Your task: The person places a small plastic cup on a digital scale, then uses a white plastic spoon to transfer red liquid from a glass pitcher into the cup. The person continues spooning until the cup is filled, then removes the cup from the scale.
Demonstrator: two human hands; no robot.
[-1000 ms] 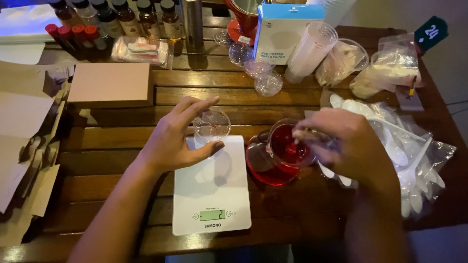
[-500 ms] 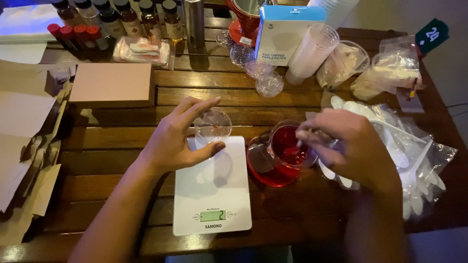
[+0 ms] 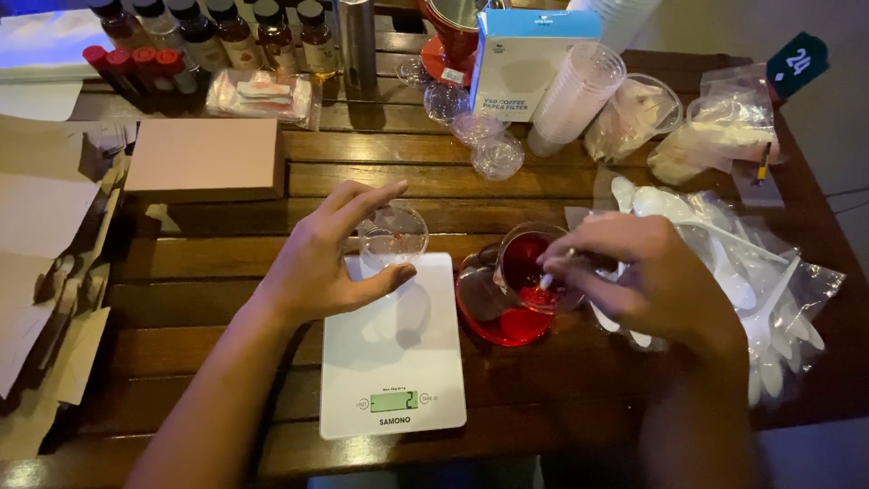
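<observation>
The small clear plastic cup (image 3: 393, 237) is sitting at the far left corner of the white kitchen scale (image 3: 392, 349), round, thin-walled and see-through, with a faint reddish trace at its bottom. My left hand (image 3: 324, 263) is cupping around it from nine o'clock, fingers spread open, thumb lying on the scale at the cup's six o'clock and forefinger arching past its twelve; whether my skin is actually touching the wall I cannot tell. At three o'clock from the cup, just beside the scale's right edge, the glass jug (image 3: 507, 294) of red liquid is standing, glossy and rounded. My right hand (image 3: 647, 281) is hovering over it, fingertips pinching closed on a thin white spoon (image 3: 549, 279) that is dipping into the jug. The scale's flat, smooth plate is lying bare toward six o'clock down to its green display, giving open room there. The slatted wooden table (image 3: 217, 263) is showing free planks at nine o'clock. At three o'clock a crinkled bag of white plastic spoons (image 3: 760, 272) is crowding the edge.
</observation>
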